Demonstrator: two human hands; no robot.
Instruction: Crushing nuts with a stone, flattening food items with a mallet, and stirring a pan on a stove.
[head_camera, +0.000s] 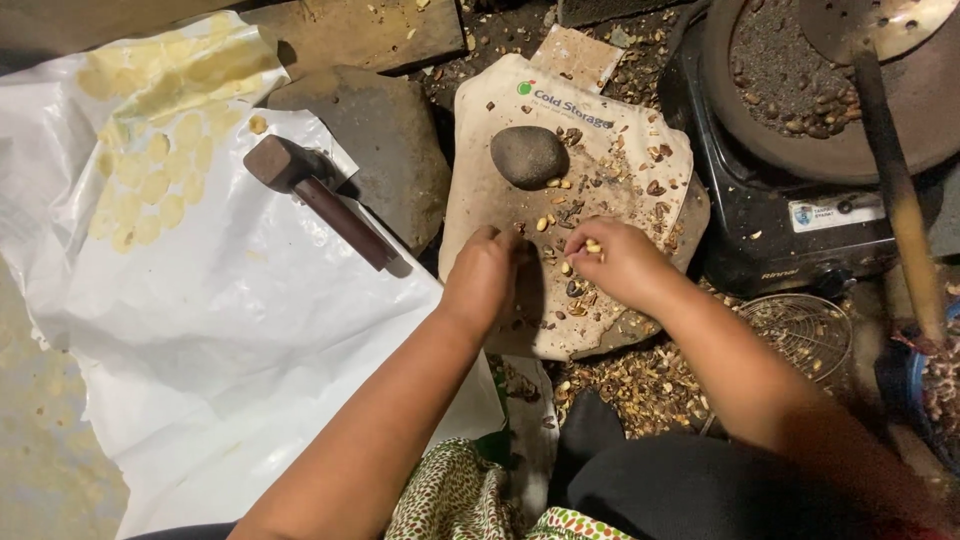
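Right hand (618, 262): fingers pinch a pale nut (593, 245) over the flat stone (590, 190). Left hand (485, 275): curled closed just beside, contents hidden. Round stone (528, 156) beyond both; mallet (318, 198) left.

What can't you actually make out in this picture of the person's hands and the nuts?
- Head view: what the left hand grips is hidden by its own curled fingers.
- The right hand pinches a pale kernel; its kind is too small to tell.
- The long handle over the pan covers part of its contents.
- The pan's right side is cut off by the picture edge.
- The shell pile near the lap is too dark to sort.
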